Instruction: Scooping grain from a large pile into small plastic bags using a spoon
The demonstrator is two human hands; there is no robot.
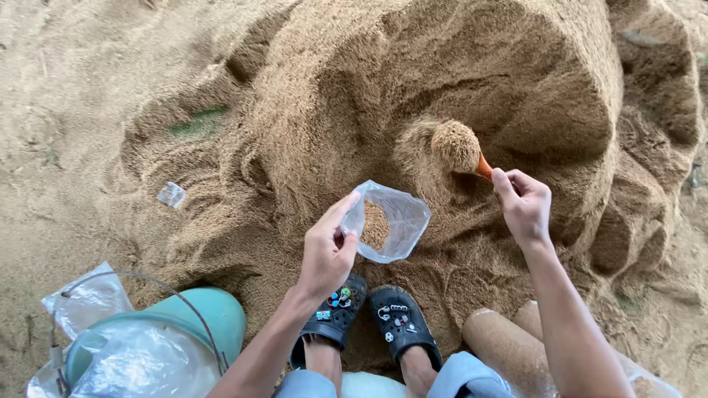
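Note:
My left hand [328, 247] pinches the rim of a clear plastic bag [394, 217], holding its mouth wide; some tan husk lies inside. My right hand [523, 203] grips the handle of an orange scoop [483, 167], heaped with husk [456, 145], just above and right of the bag's mouth. Both hands hover over a large heap of tan husk [442, 66].
A teal bucket [210, 313] with a wire handle and clear bags inside sits at lower left. A scrap of plastic [171, 194] lies on the husk. My feet in black clogs [369, 320] stand below the bag. Filled cylindrical bags [509, 343] lie at lower right.

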